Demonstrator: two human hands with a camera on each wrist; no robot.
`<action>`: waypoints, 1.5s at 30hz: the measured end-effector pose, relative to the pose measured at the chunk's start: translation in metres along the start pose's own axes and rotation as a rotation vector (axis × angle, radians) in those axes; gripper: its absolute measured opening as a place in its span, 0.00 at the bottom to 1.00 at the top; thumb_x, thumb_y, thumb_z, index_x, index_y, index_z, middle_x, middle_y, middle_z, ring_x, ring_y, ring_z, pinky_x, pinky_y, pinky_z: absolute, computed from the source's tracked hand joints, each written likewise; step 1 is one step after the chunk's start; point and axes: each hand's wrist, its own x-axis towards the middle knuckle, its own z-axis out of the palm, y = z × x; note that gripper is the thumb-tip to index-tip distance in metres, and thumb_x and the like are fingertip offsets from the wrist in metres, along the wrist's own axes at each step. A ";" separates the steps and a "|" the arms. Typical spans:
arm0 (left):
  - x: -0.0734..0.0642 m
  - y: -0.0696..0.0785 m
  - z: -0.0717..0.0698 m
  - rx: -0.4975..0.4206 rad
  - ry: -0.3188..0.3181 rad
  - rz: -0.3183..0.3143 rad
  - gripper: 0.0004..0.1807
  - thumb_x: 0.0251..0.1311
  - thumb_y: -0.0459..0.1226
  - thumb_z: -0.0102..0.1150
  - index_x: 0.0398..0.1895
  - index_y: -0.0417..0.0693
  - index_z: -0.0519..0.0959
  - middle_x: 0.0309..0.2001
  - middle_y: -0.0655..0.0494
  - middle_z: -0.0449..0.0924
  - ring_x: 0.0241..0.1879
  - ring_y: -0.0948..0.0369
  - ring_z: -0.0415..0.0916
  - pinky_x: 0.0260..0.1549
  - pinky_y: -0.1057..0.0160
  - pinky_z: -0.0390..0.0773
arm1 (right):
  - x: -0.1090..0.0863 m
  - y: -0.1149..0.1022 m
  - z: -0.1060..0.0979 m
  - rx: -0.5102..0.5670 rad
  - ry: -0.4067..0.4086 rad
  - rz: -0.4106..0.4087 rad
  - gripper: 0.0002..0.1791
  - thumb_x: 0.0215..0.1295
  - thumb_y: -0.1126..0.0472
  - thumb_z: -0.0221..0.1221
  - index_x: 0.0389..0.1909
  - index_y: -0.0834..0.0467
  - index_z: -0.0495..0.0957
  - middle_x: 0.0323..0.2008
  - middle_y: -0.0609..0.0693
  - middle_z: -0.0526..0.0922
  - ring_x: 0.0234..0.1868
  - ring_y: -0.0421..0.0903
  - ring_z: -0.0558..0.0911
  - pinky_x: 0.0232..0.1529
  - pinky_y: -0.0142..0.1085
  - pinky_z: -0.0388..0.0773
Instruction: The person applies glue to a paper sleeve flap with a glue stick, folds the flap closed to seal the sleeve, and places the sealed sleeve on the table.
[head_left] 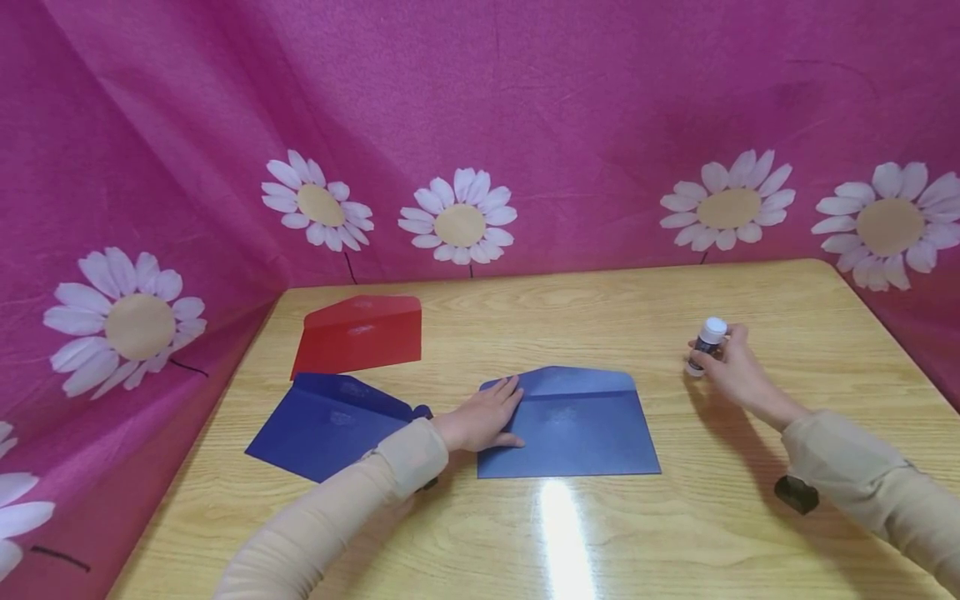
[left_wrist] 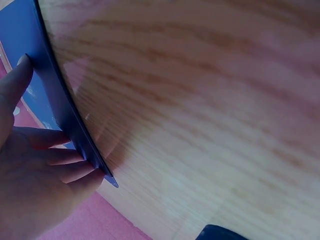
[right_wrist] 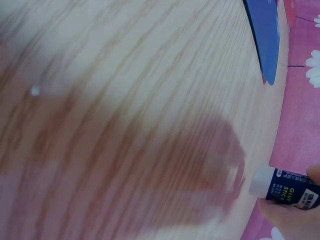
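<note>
In the head view a blue envelope (head_left: 588, 437) lies on the table with its flap folded out toward the back. My left hand (head_left: 483, 417) rests on its left edge, fingers spread; the left wrist view shows fingertips and thumb on the blue envelope (left_wrist: 45, 80). Farther right, my right hand (head_left: 738, 375) holds a glue stick (head_left: 707, 345) with a white end up, above the table. Its "glue stick" label shows in the right wrist view. A dark blue envelope (head_left: 322, 425), partly hidden by my left forearm, lies left of the blue one.
A red envelope (head_left: 367, 342) with its flap unfolded lies at the back left of the wooden table (head_left: 645, 533). Pink cloth (head_left: 585, 108) with daisies hangs behind the table and along its left side. Something dark (head_left: 797, 494) shows below my right sleeve.
</note>
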 end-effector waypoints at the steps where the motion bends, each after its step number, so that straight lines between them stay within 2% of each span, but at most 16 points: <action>1: 0.000 0.000 0.000 0.003 0.001 0.003 0.41 0.58 0.55 0.46 0.67 0.39 0.48 0.69 0.46 0.38 0.67 0.53 0.37 0.63 0.55 0.47 | 0.000 0.001 -0.001 -0.014 0.000 0.005 0.22 0.65 0.69 0.43 0.47 0.76 0.41 0.45 0.79 0.66 0.40 0.40 0.76 0.33 0.15 0.65; 4: 0.000 0.000 0.000 0.012 0.002 0.008 0.41 0.58 0.55 0.46 0.67 0.39 0.48 0.69 0.46 0.38 0.67 0.53 0.37 0.63 0.55 0.47 | 0.000 0.002 -0.002 -0.051 0.002 0.011 0.23 0.64 0.70 0.44 0.48 0.77 0.41 0.45 0.79 0.67 0.47 0.62 0.72 0.32 0.16 0.66; 6: 0.000 0.000 0.000 0.018 0.001 0.009 0.41 0.58 0.55 0.45 0.67 0.39 0.48 0.69 0.46 0.38 0.67 0.53 0.37 0.63 0.55 0.47 | -0.001 0.003 -0.002 -0.063 0.001 0.011 0.23 0.64 0.70 0.44 0.48 0.78 0.41 0.45 0.79 0.66 0.49 0.67 0.69 0.30 0.18 0.67; 15: 0.001 0.001 0.000 0.004 -0.012 -0.006 0.41 0.58 0.55 0.46 0.67 0.40 0.47 0.69 0.47 0.38 0.67 0.54 0.36 0.63 0.55 0.46 | -0.004 0.007 -0.003 -0.116 -0.005 0.021 0.24 0.64 0.67 0.46 0.46 0.77 0.43 0.45 0.79 0.68 0.47 0.63 0.70 0.30 0.19 0.67; 26: 0.000 0.000 -0.001 0.006 -0.006 0.002 0.41 0.58 0.54 0.46 0.67 0.39 0.47 0.69 0.46 0.38 0.67 0.53 0.36 0.63 0.56 0.46 | -0.004 0.009 -0.006 -0.107 -0.008 0.066 0.28 0.62 0.65 0.50 0.48 0.79 0.45 0.46 0.81 0.66 0.50 0.68 0.68 0.30 0.16 0.66; 30: 0.000 0.000 -0.001 0.008 -0.005 0.005 0.41 0.58 0.54 0.46 0.67 0.39 0.47 0.69 0.46 0.37 0.67 0.53 0.36 0.63 0.56 0.45 | -0.004 0.009 -0.007 -0.124 0.004 0.059 0.29 0.61 0.64 0.52 0.49 0.80 0.46 0.46 0.82 0.65 0.49 0.69 0.69 0.29 0.18 0.67; 34: -0.001 0.000 -0.001 0.011 -0.006 0.004 0.41 0.58 0.54 0.45 0.67 0.39 0.47 0.69 0.46 0.37 0.67 0.53 0.36 0.63 0.56 0.45 | -0.004 0.009 -0.007 -0.154 0.016 0.056 0.30 0.60 0.64 0.53 0.49 0.80 0.48 0.45 0.81 0.66 0.48 0.69 0.70 0.30 0.24 0.71; 39: -0.001 0.000 -0.001 0.006 -0.008 -0.005 0.41 0.58 0.54 0.45 0.67 0.39 0.47 0.69 0.46 0.37 0.67 0.53 0.36 0.63 0.56 0.45 | -0.005 0.007 -0.007 -0.172 0.018 0.062 0.32 0.59 0.64 0.54 0.52 0.80 0.48 0.46 0.81 0.65 0.47 0.70 0.70 0.38 0.43 0.74; 42: -0.001 0.000 -0.001 0.005 -0.007 -0.004 0.41 0.58 0.54 0.46 0.67 0.39 0.47 0.69 0.46 0.37 0.67 0.53 0.36 0.63 0.56 0.45 | -0.007 0.002 -0.007 -0.128 0.013 0.074 0.37 0.58 0.65 0.55 0.56 0.78 0.42 0.48 0.81 0.61 0.49 0.72 0.66 0.45 0.54 0.69; 45: -0.001 0.000 -0.001 0.004 -0.004 -0.003 0.41 0.58 0.54 0.46 0.67 0.39 0.47 0.69 0.46 0.37 0.67 0.53 0.36 0.63 0.56 0.45 | -0.009 -0.005 -0.009 -0.103 0.014 0.071 0.43 0.56 0.66 0.57 0.59 0.75 0.36 0.52 0.82 0.56 0.53 0.74 0.60 0.49 0.60 0.61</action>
